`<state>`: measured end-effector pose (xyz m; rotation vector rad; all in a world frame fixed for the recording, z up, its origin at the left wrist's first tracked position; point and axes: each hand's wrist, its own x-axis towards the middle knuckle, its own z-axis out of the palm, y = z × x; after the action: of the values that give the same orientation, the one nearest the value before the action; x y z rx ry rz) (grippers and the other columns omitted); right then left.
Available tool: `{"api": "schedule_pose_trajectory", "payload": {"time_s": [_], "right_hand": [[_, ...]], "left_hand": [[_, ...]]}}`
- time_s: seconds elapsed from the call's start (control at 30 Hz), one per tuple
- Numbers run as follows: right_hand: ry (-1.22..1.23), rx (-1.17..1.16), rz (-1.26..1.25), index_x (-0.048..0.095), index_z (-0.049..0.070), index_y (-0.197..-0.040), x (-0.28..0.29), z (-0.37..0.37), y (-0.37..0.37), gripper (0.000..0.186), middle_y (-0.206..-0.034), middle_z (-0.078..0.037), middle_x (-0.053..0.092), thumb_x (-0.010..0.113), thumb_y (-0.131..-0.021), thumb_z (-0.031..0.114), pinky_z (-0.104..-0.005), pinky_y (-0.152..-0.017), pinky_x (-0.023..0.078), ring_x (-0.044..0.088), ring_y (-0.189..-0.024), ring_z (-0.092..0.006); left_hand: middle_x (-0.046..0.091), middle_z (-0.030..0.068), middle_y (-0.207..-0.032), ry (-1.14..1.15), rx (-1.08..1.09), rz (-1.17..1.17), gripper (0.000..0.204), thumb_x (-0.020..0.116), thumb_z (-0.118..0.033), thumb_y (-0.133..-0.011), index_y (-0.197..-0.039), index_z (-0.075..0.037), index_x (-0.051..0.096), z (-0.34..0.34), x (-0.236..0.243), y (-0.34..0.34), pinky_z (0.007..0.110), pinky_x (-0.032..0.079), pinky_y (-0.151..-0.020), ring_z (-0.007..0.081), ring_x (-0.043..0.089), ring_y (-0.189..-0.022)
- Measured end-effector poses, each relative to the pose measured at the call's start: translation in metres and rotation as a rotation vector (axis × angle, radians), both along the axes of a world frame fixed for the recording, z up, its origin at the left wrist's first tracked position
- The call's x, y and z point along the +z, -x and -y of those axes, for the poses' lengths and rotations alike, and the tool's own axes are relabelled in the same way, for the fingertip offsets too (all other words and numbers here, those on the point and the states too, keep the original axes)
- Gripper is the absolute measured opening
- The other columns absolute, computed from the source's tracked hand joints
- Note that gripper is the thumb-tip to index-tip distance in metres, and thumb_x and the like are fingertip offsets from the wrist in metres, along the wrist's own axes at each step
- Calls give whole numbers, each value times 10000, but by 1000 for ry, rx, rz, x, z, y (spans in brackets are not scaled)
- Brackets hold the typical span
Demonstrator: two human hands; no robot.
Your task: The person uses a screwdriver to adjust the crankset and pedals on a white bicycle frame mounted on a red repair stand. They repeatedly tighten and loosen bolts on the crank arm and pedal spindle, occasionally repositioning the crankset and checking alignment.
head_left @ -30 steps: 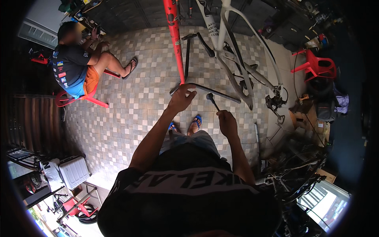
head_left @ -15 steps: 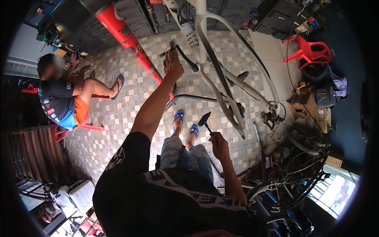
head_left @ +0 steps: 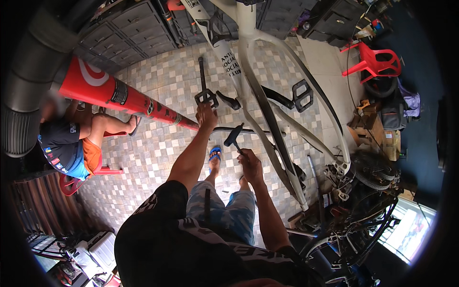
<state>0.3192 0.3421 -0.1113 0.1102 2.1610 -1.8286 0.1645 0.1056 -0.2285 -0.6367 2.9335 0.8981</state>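
Observation:
An off-white bicycle frame (head_left: 246,52) fills the upper middle, held up beside a red repair-stand post (head_left: 129,99). My left hand (head_left: 206,117) reaches forward with its fingers closed on the near edge of a black flat pedal (head_left: 206,98). That pedal sits at the end of the near crank arm (head_left: 228,100). On the frame's far side, a second black pedal (head_left: 302,95) sticks out to the right. My right hand (head_left: 250,166) grips the thin shaft of a T-handle wrench; its dark blue handle (head_left: 234,135) points up and away from me. The wrench's tip is hidden in my fist.
The stand's black legs (head_left: 248,130) lie across the tiled floor near my feet. A person (head_left: 62,143) sits on a red chair at the left. Bike parts and tires (head_left: 373,172) pile up at the right, below a red plastic chair (head_left: 370,60). Dark drawers (head_left: 134,28) line the back.
The crank has turned, bringing the near pedal and my left hand toward me. My right hand has moved slightly left and forward with the wrench. The view has shifted, so the stand post appears larger.

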Motion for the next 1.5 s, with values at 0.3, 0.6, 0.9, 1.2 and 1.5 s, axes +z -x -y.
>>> {"api": "schedule_pose_trajectory", "payload": {"time_s": [0.3, 0.6, 0.9, 1.2, 1.5], "right_hand": [[-77, 174, -35, 627, 51, -1177, -48, 17, 69, 161, -799, -109, 650, 623, -1020, 88, -312, -690, 502, 631, -751, -154], [-112, 160, -112, 636, 68, -1191, -97, 17, 90, 190, -899, -52, 714, 651, -1028, 164, -275, -761, 501, 626, -814, -106], [-248, 214, -105, 650, 49, -1141, -128, 52, 114, 187, -1025, -133, 750, 641, -1029, 197, -362, -848, 539, 729, -947, -273], [-375, 280, -260, 684, 64, -1186, -131, 48, 109, 255, -1050, -167, 745, 632, -1039, 265, -404, -865, 552, 731, -991, -323], [-233, 271, 10, 677, 54, -1158, -134, 42, 111, 355, -936, -133, 706, 579, -1083, 387, -366, -786, 538, 663, -804, -251]], "left_hand": [[532, 205, -1273, -110, -86, -176, 514, 788, -150, -820, -1303, -105, 617, -38, -48, -66, 538, 483, -987, 415, 547, -1239], [728, 71, -1151, -1465, 265, -193, 467, 578, -439, -1066, -1324, -59, 665, -36, 53, -46, 316, 532, -843, 159, 687, -1079], [740, 96, -1114, -765, -43, -281, 342, 710, -79, -965, -1299, -29, 658, -35, 66, -36, 305, 542, -920, 154, 690, -1020], [744, 79, -1057, -749, -157, -223, 316, 709, -88, -963, -1274, -39, 673, -20, 66, -18, 294, 534, -876, 129, 671, -973], [731, 75, -1007, -1164, 155, -279, 324, 662, -285, -1027, -1250, -50, 683, -32, 62, -17, 309, 522, -789, 157, 666, -880]]}}
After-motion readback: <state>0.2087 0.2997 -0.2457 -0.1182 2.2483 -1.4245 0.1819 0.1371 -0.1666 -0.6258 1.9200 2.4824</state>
